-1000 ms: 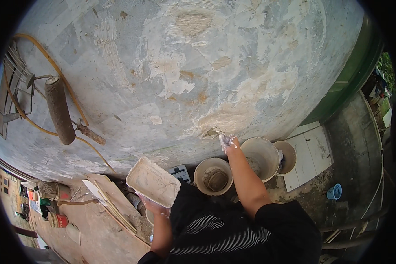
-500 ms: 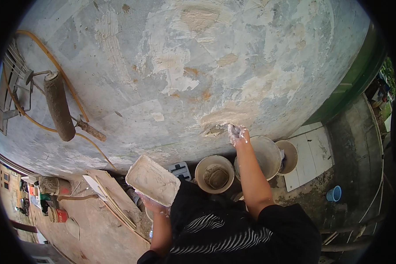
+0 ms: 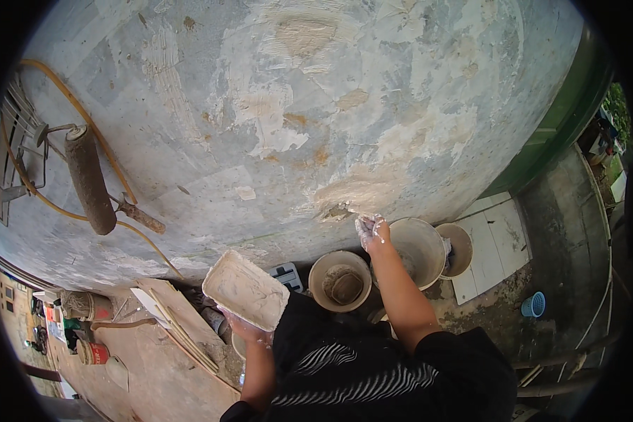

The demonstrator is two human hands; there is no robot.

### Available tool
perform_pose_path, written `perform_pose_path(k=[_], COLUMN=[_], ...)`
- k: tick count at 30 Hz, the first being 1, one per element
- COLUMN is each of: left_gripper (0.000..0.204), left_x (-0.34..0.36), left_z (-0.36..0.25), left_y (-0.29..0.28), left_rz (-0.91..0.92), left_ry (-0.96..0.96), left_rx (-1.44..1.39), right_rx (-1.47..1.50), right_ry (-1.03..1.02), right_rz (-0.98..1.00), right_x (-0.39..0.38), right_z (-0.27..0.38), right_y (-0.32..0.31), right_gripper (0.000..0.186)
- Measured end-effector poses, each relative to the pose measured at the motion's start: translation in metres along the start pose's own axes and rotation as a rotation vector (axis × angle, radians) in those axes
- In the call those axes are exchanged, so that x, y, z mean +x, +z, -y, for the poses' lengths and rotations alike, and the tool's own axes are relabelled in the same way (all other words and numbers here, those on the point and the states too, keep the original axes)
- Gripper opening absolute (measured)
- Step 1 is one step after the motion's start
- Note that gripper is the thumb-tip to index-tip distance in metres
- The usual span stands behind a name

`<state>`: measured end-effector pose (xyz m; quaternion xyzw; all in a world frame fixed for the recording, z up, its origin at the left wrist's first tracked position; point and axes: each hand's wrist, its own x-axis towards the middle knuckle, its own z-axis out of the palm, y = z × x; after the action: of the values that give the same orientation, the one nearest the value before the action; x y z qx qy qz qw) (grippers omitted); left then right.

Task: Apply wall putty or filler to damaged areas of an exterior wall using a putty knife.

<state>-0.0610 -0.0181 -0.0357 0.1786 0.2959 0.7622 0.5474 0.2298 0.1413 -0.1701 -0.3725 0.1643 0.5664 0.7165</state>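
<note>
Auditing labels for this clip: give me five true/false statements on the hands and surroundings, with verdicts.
1. The left hand holds a rectangular tray with pale paste in it. True.
2. The right hand is close to a rough, broken patch on the wall. True.
3. Both hands are clean. False: the right hand is smeared with white.
4. The small blue basket is left of the tray. False: the small blue basket is far to the right of it.
5. The paint roller is at the left of the view. True.
</note>
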Motion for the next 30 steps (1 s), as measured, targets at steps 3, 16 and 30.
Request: perform_pose_path(k=[3, 16, 30], left_gripper=[0.063, 0.065, 0.065], left_x=[-0.001, -0.001, -0.001], left_z=[0.0, -0.008, -0.008], left_y=[0.007, 0.0, -0.011], left_rz=[-0.003, -0.068, -0.008], left_ry=[-0.027, 0.01, -0.018], left_rx=[-0.069, 0.005, -0.027], right_rx=[-0.059, 0.25, 0.103], right_ry=[0.036, 0.165, -0.108], right_rz=[-0.053, 0.006, 0.07], right_x=[0.013, 0.06, 0.007], right_z=[-0.017, -0.006, 0.02], right_y=[-0.011, 0.022, -0.023], right_gripper=[0.023, 0.014, 0.011])
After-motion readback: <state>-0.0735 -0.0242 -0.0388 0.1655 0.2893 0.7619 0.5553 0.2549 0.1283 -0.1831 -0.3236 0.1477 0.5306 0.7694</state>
